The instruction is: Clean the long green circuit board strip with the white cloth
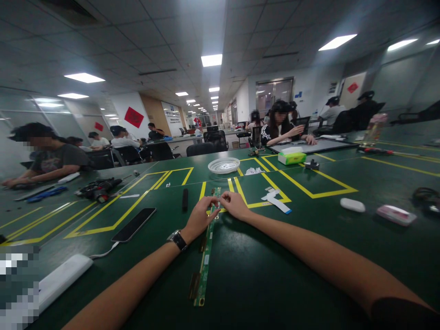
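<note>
Head view is showing your long, narrow circuit board (206, 261), which is lying near the centre of the frame and running from your fingers down toward the bottom edge. Its green face is carrying gold-toned edging, small pale rectangles and a dark round spot at the lower end; any print on it is coming out too small to read. Brown flaps are jutting from its left edge. Your left hand (202, 213) is curving over the upper part, thumb and forefinger bending toward each other, while your right hand (235, 205) is bunching its fingertips just beside them; you are hiding the contact, so I cannot tell what either is pinching. Right of them, a flat white ribbon cable (279, 204) is lying folded, showing a blue end. A black bar (185, 200) is resting left of the board. Farther up, a round white basket (216, 169) is showing openwork plastic. A wall sign (172, 114), upper left of centre, is bearing illegible lettering. Yellow lines (333, 193) are crossing the smooth green tabletop (261, 275).
</note>
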Demonstrator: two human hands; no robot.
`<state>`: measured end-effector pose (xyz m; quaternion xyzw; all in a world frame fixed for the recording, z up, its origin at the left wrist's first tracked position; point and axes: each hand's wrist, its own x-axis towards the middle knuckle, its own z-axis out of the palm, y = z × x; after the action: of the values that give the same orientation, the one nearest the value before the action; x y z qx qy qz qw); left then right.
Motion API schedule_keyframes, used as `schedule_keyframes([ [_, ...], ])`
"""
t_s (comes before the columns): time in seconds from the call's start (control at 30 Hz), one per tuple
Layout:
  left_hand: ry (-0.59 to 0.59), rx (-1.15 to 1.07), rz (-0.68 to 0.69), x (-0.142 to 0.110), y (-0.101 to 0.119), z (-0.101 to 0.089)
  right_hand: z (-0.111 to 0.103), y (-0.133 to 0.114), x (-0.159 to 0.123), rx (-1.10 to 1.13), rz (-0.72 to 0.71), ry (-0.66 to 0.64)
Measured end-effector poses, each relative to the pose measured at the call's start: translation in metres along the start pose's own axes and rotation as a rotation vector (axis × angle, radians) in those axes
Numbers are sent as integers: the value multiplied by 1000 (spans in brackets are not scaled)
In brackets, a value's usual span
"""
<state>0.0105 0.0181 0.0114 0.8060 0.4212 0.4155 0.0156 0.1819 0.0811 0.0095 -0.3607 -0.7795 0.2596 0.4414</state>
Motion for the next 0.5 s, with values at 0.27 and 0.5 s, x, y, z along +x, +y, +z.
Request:
schedule_keyframes([
  [0.27, -7, 75, 109, 2, 8, -5, 1, -1, -1, -25, -23, -16],
  [0.5, -11, 106, 144, 1, 7, -3, 3, 1, 0, -35, -18, -20],
])
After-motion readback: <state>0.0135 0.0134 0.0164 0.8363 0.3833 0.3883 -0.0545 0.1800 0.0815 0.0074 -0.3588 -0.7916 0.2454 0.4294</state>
